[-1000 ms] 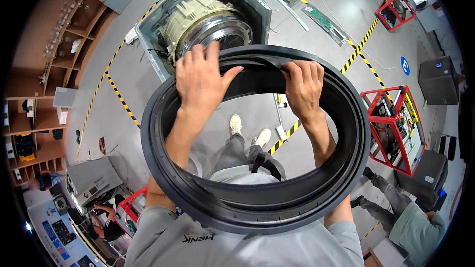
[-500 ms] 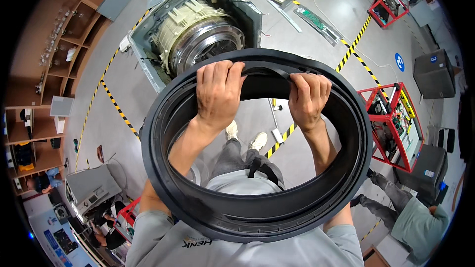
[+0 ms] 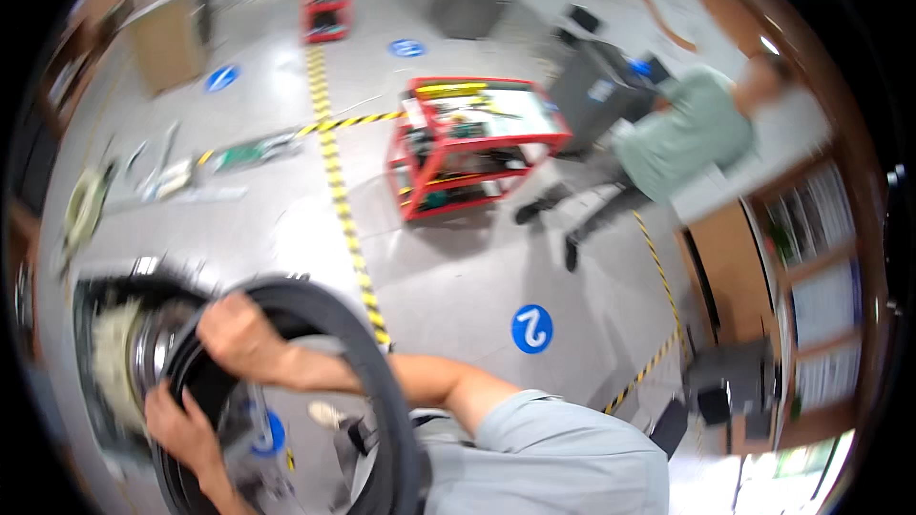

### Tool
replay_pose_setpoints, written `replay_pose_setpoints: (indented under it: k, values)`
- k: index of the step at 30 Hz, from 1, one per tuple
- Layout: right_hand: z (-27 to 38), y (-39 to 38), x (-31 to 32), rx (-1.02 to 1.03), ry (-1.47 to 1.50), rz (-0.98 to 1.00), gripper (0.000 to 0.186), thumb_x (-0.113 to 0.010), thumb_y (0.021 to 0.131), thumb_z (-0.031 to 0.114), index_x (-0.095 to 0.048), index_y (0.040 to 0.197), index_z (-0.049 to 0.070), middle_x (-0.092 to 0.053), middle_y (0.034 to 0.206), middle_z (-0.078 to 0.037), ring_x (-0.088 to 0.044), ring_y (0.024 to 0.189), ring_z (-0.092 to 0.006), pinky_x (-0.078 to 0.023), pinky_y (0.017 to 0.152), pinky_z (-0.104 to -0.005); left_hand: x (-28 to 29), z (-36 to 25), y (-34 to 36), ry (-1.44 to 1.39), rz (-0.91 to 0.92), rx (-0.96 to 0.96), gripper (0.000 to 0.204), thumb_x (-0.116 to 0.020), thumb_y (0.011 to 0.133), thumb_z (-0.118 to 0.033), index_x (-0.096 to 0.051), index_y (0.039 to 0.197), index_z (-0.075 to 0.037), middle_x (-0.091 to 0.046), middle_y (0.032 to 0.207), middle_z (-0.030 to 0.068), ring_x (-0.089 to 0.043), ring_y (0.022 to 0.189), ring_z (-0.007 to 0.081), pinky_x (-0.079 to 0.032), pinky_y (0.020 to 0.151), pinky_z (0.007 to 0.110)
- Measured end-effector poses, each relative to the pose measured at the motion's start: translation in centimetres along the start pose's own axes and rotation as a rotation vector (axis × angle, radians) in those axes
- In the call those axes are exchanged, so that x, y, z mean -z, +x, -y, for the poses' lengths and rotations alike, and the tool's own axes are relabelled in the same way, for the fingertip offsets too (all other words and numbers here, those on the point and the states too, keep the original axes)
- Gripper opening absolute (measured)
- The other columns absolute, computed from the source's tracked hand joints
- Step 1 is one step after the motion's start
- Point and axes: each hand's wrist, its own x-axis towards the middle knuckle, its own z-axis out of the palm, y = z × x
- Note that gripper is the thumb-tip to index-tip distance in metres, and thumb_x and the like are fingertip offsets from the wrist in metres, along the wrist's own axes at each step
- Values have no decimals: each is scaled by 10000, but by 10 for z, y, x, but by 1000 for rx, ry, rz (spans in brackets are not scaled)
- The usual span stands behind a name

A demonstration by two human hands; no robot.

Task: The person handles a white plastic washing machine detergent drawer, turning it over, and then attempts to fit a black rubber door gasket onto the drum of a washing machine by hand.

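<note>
A large black rubber door gasket point(image 3: 386, 410), ring-shaped like a washing machine's seal, is held up in front of my body at the lower left. My right hand point(image 3: 239, 336) closes over its far rim. Lower and further left, my left hand point(image 3: 183, 431) is closed on the same rim, a short way from the right. Both forearms pass through or behind the ring. Just beyond the hands is an opened washing machine point(image 3: 88, 300) with a cream tub point(image 3: 114, 358) and shiny metal drum front, partly covered by the gasket. Motion blur softens the fingers.
A red tool cart point(image 3: 468, 145) stands ahead. A person in a green shirt point(image 3: 687, 133) is beyond it, beside a dark grey appliance cabinet point(image 3: 596, 86). A green circuit board point(image 3: 250, 154) and other loose parts lie on the floor, which bears yellow-black tape point(image 3: 334, 200).
My view has swung to the right, so the gasket, hands and washing machine now appear at the lower left. Both hands still grip the gasket.
</note>
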Motion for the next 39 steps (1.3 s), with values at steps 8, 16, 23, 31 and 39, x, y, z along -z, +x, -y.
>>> replay_pose_setpoints:
  k: [8,16,23,31,39]
  values:
    - [-13,-38,-1,-109,-49,183,158,-604,688,140,-561,796,32,-559,792,-109,-566,808,-245,-430,706,-330,-4,-64,25,-120,143,-309,393,-558,910,-203,-503,1246,-7,-502,1228,170,-459,1158,361,-338,987,450]
    - [-28,-65,16,-140,-81,183,127,-588,706,153,-568,767,44,-560,795,-101,-556,792,-240,-412,689,-336,-28,-83,31,-250,341,-426,237,-596,821,-68,-514,1027,13,-536,1028,191,-508,966,389,-399,804,443]
    - [26,-108,-33,-356,-231,392,144,-624,613,192,-661,676,68,-595,681,-117,-573,701,-263,-436,704,-405,-63,-5,-19,-204,364,-243,367,-651,854,-191,-568,1147,13,-623,1016,233,-580,967,410,-466,818,449]
    - [-4,-128,-33,-193,-32,746,268,-724,759,240,-556,838,46,-605,784,-129,-611,756,-309,-481,668,-420,-99,-6,-42,-263,351,-352,234,-696,786,-218,-587,896,-43,-579,884,129,-556,868,322,-457,765,425]
    - [14,-157,-51,-20,125,921,275,-703,792,223,-519,848,26,-607,786,-141,-612,768,-315,-484,681,-410,-113,4,-121,-295,398,-72,267,-675,821,-217,-513,938,-39,-597,829,130,-580,842,340,-423,725,428]
